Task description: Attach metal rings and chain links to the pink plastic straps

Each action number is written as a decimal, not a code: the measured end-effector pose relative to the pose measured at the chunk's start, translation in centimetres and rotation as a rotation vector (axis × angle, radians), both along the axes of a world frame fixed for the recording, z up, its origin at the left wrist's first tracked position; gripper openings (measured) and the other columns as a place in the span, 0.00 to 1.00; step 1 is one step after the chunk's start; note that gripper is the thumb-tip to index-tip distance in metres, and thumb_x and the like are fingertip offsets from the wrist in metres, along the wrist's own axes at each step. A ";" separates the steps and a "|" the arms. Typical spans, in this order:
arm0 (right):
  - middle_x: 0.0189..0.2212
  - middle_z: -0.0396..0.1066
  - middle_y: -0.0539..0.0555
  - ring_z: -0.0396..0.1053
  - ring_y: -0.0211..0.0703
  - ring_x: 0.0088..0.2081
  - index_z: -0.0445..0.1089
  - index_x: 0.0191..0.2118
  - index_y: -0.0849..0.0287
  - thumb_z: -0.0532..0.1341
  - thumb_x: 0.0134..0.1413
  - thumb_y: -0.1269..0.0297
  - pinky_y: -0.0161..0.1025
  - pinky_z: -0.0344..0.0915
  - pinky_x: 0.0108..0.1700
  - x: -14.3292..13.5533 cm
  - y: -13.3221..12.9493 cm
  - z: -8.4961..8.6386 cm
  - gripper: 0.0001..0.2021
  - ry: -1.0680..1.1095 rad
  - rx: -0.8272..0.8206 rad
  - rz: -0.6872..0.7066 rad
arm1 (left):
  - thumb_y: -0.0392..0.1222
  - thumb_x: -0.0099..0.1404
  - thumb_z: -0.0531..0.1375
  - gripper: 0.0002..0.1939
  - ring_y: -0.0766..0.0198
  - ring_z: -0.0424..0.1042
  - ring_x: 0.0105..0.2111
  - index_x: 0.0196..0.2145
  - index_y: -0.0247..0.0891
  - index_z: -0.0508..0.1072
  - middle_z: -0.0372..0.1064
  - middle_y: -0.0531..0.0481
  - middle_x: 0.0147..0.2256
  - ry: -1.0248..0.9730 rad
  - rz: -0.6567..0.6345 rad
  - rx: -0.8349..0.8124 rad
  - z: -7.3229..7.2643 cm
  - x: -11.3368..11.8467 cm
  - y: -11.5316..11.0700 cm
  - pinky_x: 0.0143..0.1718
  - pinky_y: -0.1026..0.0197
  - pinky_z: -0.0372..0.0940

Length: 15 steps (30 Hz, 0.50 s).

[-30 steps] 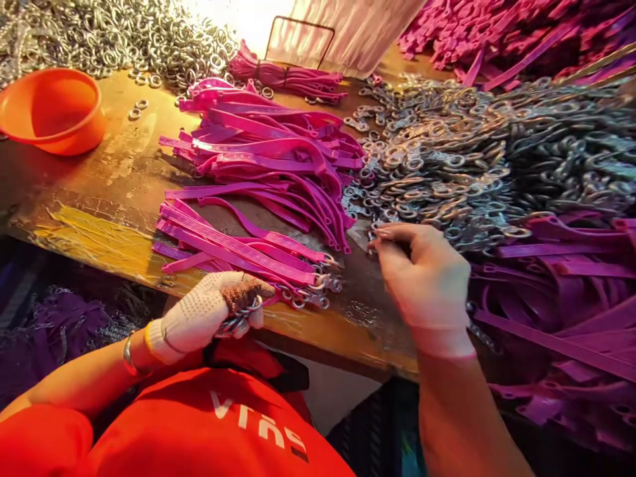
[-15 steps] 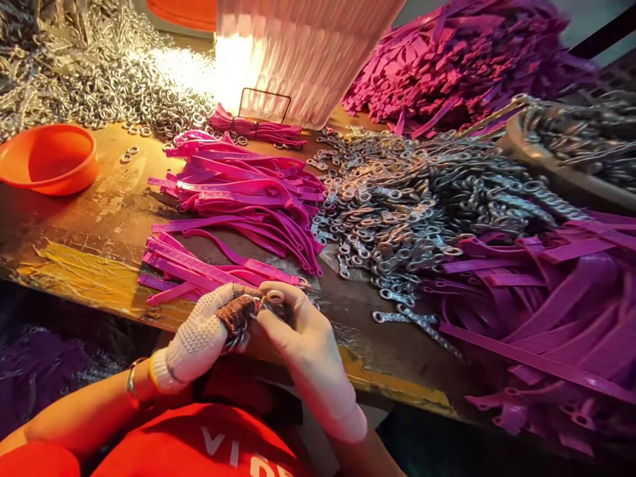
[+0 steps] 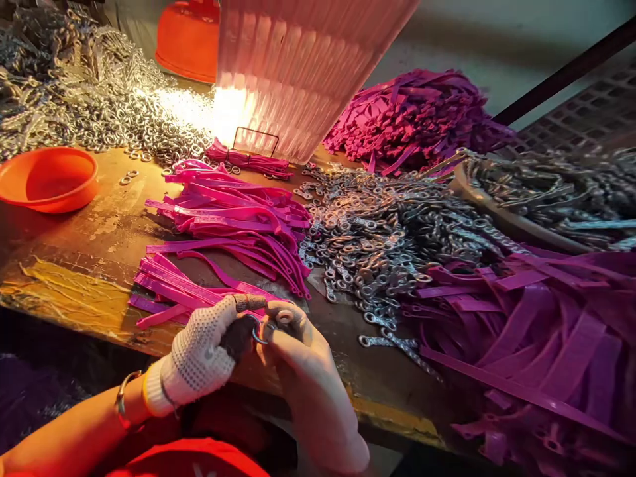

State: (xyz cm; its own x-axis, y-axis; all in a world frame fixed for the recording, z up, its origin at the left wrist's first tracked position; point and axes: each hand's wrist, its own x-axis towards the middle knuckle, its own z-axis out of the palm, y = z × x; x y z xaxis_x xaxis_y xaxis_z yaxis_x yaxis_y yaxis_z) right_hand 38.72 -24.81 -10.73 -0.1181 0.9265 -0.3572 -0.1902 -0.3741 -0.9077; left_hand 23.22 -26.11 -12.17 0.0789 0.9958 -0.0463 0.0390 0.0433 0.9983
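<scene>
My left hand (image 3: 199, 351), in a white dotted glove with brown wrapping on its fingers, is closed in front of me. A metal ring (image 3: 258, 331) shows at its fingertips. Close against it, my right hand (image 3: 311, 377), in a smooth pale covering, is closed too, its thumb and fingers pinched at the ring's right side. A small round ring-like piece (image 3: 285, 318) sits by the right forefinger. What lies inside the left palm is hidden. Just beyond both hands lie bright pink straps (image 3: 173, 291) on the wooden table (image 3: 112, 232).
Loose metal rings (image 3: 149, 132) are heaped at the back left, near an orange bowl (image 3: 50, 189). Twisted metal links (image 3: 368, 232) spread right of the straps. Purple straps (image 3: 541, 344) pile at right. A translucent corrugated panel (image 3: 298, 73) stands before an orange lamp (image 3: 186, 43).
The view has tilted up, so the table sits lower in it. My hands stay together, and the metal ring between them shows more plainly.
</scene>
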 end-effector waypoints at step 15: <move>0.31 0.73 0.50 0.66 0.39 0.28 0.76 0.41 0.54 0.69 0.48 0.58 0.37 0.64 0.30 -0.7 0.6 -1.1 0.13 -0.121 0.143 -0.050 | 0.40 0.65 0.62 0.12 0.58 0.78 0.38 0.44 0.34 0.80 0.79 0.43 0.39 -0.147 0.085 0.008 0.5 -0.7 1.1 0.42 0.59 0.73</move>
State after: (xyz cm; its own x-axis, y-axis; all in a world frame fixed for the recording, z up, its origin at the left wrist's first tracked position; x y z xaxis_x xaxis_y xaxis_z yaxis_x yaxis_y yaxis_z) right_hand 38.00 -24.20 -11.82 -0.0345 0.9725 -0.2303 -0.0918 -0.2325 -0.9682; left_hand 22.53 -25.01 -11.63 -0.0005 0.9995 -0.0327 -0.1112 0.0324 0.9933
